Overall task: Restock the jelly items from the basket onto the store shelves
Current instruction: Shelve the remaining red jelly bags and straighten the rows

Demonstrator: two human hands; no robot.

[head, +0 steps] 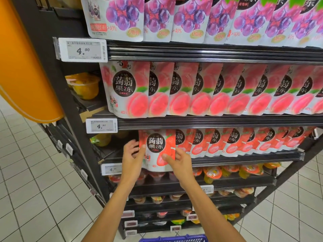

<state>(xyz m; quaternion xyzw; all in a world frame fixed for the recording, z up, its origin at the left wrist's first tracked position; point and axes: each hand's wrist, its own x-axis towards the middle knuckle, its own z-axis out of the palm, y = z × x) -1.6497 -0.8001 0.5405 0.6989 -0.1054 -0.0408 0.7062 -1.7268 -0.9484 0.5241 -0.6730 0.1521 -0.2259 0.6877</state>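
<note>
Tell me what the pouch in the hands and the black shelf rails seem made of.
The red jelly pouch: likely thin plastic film, glossy; its printed face has a soft sheen. The shelf rail: black, semi-gloss, ridged; long highlights fit plastic or painted metal, cannot tell which.

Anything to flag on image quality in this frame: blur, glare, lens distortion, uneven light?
Head view: even store light with no hard shadows; a thin glare streak on the top rail; the wide lens bows the rails and tilts the rack; the grape pouches and rows toward the frame's right edge are smeared; the pouch gripped by the left hand and right hand reads sharp, as does the 4.90 tag.
</note>
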